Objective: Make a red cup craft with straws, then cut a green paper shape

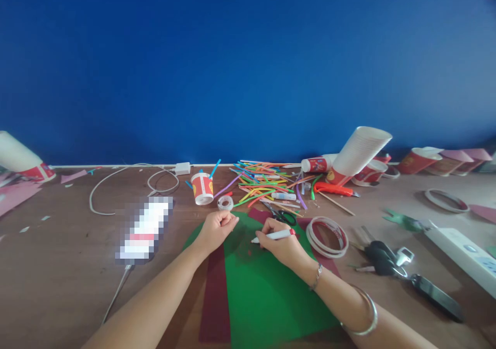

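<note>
My right hand [282, 246] holds a white marker pen [276, 235] with a red end, its tip pointing left. Below it lies a large green paper sheet [267, 302], over dark red paper [216, 302]. To the left, my left hand [217, 229] is closed, fingers curled together above the green sheet's upper edge. Whatever its fingers may pinch cannot be made out. Just beyond that hand sits a small roll of clear tape [225, 203]. Black-handled scissors [284, 216] lie past my right hand, and rolls of tape [327, 237] rest beside it on the right.
Colourful straws [267, 184] are heaped near the blue wall. A red paper cup [202, 188], stacked cups [358, 147] and an orange utility knife [335, 189] stand or lie around them. Keys [382, 258] and a power strip [465, 256] lie right; a phone [145, 230] lies left.
</note>
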Demonstrator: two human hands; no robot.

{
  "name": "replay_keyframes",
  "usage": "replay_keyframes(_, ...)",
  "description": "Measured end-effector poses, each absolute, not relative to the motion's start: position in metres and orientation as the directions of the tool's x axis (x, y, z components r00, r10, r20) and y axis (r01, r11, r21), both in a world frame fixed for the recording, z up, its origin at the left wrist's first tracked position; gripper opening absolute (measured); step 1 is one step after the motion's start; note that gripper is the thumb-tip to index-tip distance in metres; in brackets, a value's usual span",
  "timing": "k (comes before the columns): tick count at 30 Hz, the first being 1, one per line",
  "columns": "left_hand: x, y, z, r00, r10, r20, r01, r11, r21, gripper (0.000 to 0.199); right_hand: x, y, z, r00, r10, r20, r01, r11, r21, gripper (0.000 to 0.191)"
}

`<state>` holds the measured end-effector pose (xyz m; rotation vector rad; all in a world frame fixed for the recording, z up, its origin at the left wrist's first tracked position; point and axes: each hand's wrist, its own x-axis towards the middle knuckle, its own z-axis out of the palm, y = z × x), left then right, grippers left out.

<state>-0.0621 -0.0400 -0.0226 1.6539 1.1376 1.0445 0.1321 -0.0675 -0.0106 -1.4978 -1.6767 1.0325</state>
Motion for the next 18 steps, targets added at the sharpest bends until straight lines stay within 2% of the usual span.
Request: replay_keyframes(18,-0.0621,-0.0392,-0.0227,0.234,0.959,0.157,0.257,-0.217,0.942,0.042,0.1326,-0.0668,-0.0107,-0.117,0.992,-0.045,0.464,0.014,-0.886,0.019)
